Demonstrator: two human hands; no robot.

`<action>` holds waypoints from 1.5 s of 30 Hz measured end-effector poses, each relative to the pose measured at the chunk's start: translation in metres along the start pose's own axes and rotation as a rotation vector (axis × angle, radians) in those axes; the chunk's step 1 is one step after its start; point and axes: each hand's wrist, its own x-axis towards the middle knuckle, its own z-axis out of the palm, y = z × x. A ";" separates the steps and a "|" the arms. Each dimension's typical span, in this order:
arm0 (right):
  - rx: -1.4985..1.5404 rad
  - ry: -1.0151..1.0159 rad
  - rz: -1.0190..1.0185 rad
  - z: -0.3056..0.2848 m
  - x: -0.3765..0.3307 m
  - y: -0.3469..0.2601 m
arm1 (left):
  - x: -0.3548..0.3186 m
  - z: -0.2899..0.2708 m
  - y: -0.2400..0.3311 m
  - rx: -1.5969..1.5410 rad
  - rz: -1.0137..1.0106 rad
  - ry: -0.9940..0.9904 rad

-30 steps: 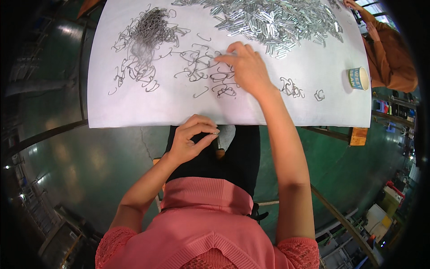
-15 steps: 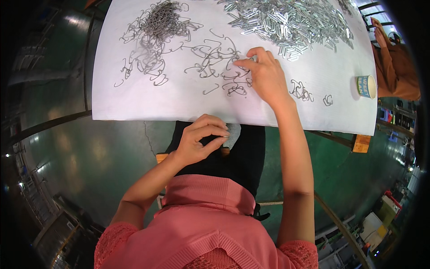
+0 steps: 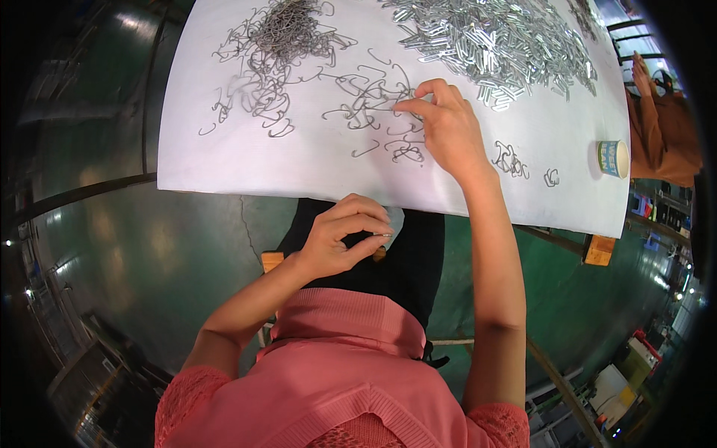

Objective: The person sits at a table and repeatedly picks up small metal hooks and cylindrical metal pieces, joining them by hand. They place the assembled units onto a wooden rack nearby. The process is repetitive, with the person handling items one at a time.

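Observation:
Over the near edge of the white table (image 3: 246, 168), my left hand (image 3: 345, 235) is closed in a pinch. A small shiny metal piece (image 3: 385, 235) shows at its fingertips; its exact kind is too small to tell. My right hand (image 3: 450, 128) reaches over the tabletop with thumb and forefinger bent together at a loose spread of bent wire hooks (image 3: 364, 108). Whatever lies between those fingertips is hidden. A few more wire hooks (image 3: 407, 151) lie just below that hand, and a small cluster of hooks (image 3: 510, 160) is to its right.
A dense heap of wire hooks (image 3: 287, 33) sits at the far left. Flat shiny metal pieces (image 3: 493, 45) are piled at the far right. A paper cup (image 3: 612, 159) stands near the right edge. Beyond it is another person's brown sleeve (image 3: 657, 134).
The table has shifted slightly rightward in view. My right hand has stayed at the loose hooks, its thumb and forefinger slightly shifted. My left hand keeps its pinch.

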 end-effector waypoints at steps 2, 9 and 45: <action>0.012 0.002 -0.039 0.005 0.007 -0.010 | -0.001 0.001 -0.002 0.021 0.020 0.003; 0.047 0.023 0.094 0.018 0.012 -0.038 | -0.002 -0.003 -0.001 0.022 0.054 0.032; 0.428 -0.197 0.550 -0.003 -0.002 -0.009 | -0.006 -0.005 -0.005 -0.057 0.119 0.059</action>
